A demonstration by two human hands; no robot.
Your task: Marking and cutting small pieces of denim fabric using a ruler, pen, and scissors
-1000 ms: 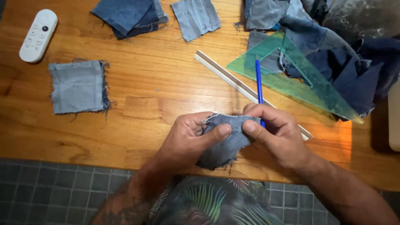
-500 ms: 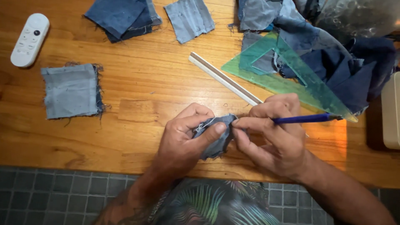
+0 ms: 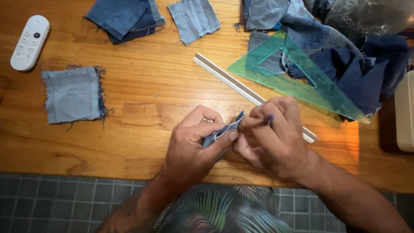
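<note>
At desk centre, left hand (image 3: 194, 144) pinches folded denim scrap (image 3: 222, 131), right hand (image 3: 269, 133) at 3 o'clock grips blue pen (image 3: 269, 119); best keep fold taut.

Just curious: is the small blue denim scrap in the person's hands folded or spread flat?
Folded: the small blue denim scrap is pinched into a narrow doubled strip between both hands.

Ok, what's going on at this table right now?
A person works at a wooden table. The left hand pinches a small folded denim piece, and the right hand, closed around a blue pen, meets it at the cloth. A white ruler and a green set square lie just beyond the hands. A pale denim square and a white remote lie to the left.
</note>
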